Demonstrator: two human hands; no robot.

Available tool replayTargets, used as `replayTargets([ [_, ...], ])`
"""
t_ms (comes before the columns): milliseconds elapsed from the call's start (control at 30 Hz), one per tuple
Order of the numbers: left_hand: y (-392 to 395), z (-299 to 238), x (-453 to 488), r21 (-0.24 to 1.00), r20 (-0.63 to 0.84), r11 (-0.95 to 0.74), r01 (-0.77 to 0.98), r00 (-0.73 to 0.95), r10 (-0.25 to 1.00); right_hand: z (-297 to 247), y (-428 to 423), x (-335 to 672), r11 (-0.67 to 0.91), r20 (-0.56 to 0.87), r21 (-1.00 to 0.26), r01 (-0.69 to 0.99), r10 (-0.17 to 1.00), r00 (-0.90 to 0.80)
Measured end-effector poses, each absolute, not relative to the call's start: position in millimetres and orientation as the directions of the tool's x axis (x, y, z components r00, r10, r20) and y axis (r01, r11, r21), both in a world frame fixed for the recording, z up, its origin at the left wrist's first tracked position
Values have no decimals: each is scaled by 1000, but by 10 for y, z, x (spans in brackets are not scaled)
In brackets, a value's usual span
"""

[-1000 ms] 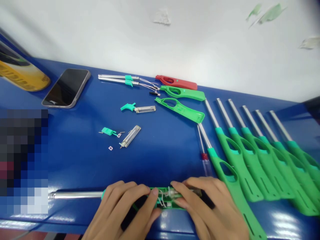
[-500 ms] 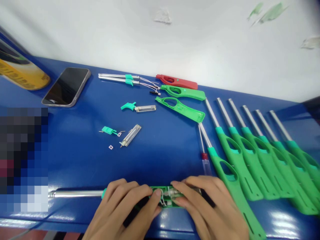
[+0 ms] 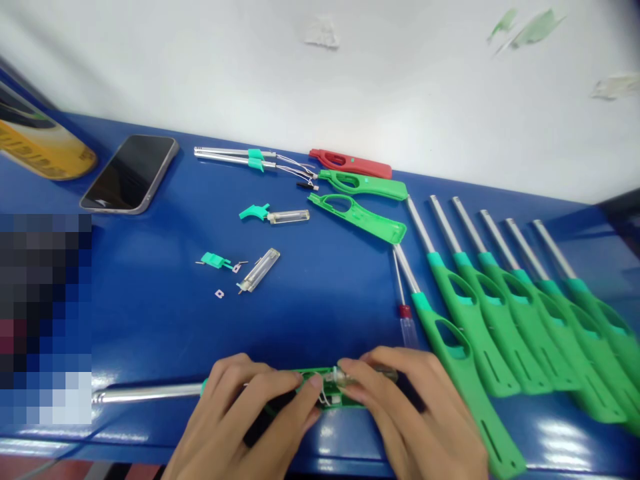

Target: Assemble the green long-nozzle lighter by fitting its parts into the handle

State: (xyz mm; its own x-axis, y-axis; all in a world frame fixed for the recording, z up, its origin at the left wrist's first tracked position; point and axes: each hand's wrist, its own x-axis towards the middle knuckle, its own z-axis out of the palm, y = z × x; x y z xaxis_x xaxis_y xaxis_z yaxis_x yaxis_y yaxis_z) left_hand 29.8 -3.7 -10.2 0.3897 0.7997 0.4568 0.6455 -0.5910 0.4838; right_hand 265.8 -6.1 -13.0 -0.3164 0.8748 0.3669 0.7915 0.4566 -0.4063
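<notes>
**Seating the inner parts of an open utility lighter**

Head view: both hands rest on a half-open green utility lighter (image 3: 330,390) that lies flat on the blue surface (image 3: 325,300), at its near edge. The left hand (image 3: 245,413) has its fingers curled down over the handle end, pressing the shell against the surface. The right hand (image 3: 415,407) closes its thumb and forefinger on the small clear valve part and white wires (image 3: 327,395) in the open shell; how firmly they pinch is hard to tell. The lighter's metal nozzle tube (image 3: 145,393) runs out past the left fingers.

To do this well, I judge that the left hand should keep the shell flat and steady while the right fingertips guide the wires into their channel, without kinking them or trapping them under the shell's edge.

Beyond the fingers lie loose parts: a clear fuel tank (image 3: 259,270), a teal trigger (image 3: 255,212), empty green shell halves (image 3: 360,217). A row of finished lighters (image 3: 500,320) lies just beside the right fingers.
</notes>
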Motion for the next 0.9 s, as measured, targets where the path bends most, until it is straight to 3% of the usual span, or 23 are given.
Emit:
replayTargets([
  [133,-41,-119,306,480,444,-577,661,384,810,-152,-64,2690,504,379,-376,777,849,-367],
  [367,-35,-133,290,478,444,-597,645,409,797,-111,-58,2779,492,209,-548,676,863,-459],
  [567,-34,-137,279,478,454,-589,651,391,801,-86,-26,2715,521,348,-395,757,847,-401],
  [900,-17,-103,328,475,464,-570,670,360,809,14,4,2603,449,393,-487,749,879,-271],
])
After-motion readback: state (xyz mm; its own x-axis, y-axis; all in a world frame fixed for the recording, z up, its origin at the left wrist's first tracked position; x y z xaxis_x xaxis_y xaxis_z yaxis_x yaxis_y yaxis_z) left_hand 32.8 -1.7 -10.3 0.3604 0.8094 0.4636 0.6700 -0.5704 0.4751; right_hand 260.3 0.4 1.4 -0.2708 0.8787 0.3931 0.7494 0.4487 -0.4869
